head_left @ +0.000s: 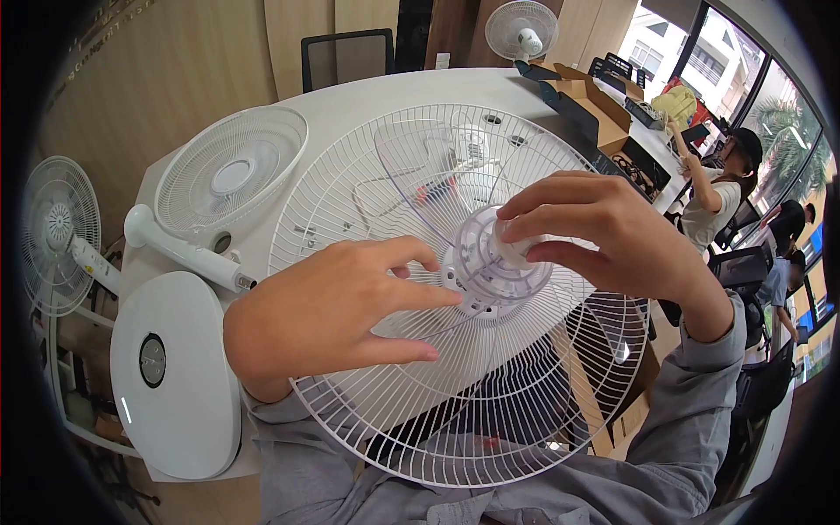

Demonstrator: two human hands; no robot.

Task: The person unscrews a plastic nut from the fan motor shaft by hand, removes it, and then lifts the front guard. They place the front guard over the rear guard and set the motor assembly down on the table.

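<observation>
A round white wire fan grille [455, 472] leans at the table edge, over my lap. Clear fan blades [398, 144] sit in front of it, with a see-through hub [475, 255] at the middle. My right hand [617, 232] has its thumb and fingers closed around a white round knob [513, 248] at the hub's centre. My left hand [337, 306] is at the hub's left side, fingers spread and holding nothing. One fingertip is close to the hub; whether it touches cannot be made out.
Left on the white table [411, 85] lie another fan grille [206, 197], a white fan stand tube [179, 251] and a round base [179, 385]. Open cardboard boxes [588, 109] stand at the back right. Assembled fans [59, 229] are farther off. A person [710, 197] works at right.
</observation>
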